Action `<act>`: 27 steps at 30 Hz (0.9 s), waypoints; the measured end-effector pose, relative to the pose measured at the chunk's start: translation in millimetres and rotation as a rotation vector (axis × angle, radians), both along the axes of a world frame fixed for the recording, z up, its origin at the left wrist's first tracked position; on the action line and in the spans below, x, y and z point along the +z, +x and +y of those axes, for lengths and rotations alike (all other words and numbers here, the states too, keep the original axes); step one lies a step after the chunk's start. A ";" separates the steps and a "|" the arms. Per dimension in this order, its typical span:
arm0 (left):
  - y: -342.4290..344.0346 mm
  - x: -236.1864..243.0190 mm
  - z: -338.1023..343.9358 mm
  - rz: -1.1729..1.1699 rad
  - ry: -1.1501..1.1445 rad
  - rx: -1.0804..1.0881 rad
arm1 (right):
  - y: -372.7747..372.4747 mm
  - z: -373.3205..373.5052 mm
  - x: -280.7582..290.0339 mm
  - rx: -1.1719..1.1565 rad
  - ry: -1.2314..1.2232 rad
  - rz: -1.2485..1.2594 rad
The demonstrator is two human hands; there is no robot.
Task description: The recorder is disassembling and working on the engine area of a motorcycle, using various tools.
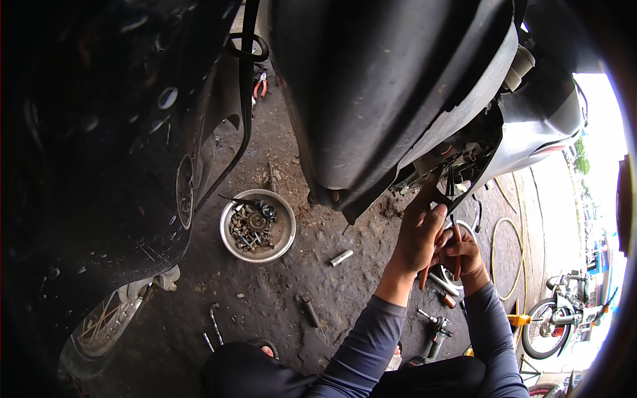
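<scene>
Right hand [466,252] gripping orange-handled pliers [457,266]; left hand [419,229] resting just beside, cannot tell whether pinching anything; bowl [284,231] holding bolts [247,233] sitting well left of hands.

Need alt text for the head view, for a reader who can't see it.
A person's right hand grips orange-handled pliers beside the left hand, at an opening under a motorbike's dark bodywork. On the grimy floor are a metal bowl of small metal parts and a power tool.
</scene>
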State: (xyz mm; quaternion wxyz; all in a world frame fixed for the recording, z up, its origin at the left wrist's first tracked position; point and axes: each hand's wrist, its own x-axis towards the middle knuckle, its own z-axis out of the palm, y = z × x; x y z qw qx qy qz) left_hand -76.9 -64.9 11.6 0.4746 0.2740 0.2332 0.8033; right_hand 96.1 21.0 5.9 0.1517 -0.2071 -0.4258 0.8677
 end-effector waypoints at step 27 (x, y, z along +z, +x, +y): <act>3.7 -13.8 8.5 -0.155 0.129 -0.086 | -2.8 -1.0 -6.3 -0.017 -0.017 -0.019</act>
